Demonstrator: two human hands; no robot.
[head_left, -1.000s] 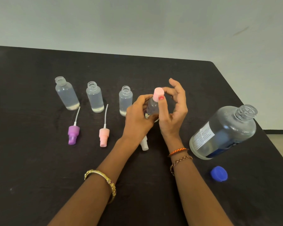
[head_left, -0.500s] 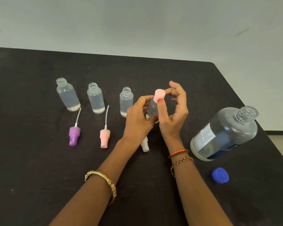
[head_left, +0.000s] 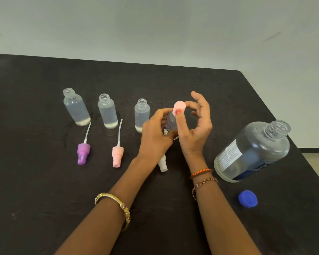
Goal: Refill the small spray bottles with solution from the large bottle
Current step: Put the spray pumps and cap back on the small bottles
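Observation:
My left hand (head_left: 155,133) grips the body of a small clear spray bottle (head_left: 170,122) held above the table. My right hand (head_left: 195,126) pinches its pink spray cap (head_left: 180,106) between thumb and fingers. Three open small bottles (head_left: 75,109) (head_left: 107,113) (head_left: 141,115) stand in a row to the left, each holding clear liquid. In front of them lie a purple sprayer head (head_left: 83,153), a pink sprayer head (head_left: 117,156) and a white sprayer head (head_left: 162,163), the last partly hidden by my left wrist. The large clear bottle (head_left: 252,151) stands uncapped at the right.
A blue cap (head_left: 247,198) lies on the black table (head_left: 35,190) in front of the large bottle. The table's right edge runs close behind the large bottle, with floor beyond. A plain pale wall is behind the table.
My right fingers have shifted around the pink cap, turning on it. The bottle stays in my left hand and the view has tilted slightly.

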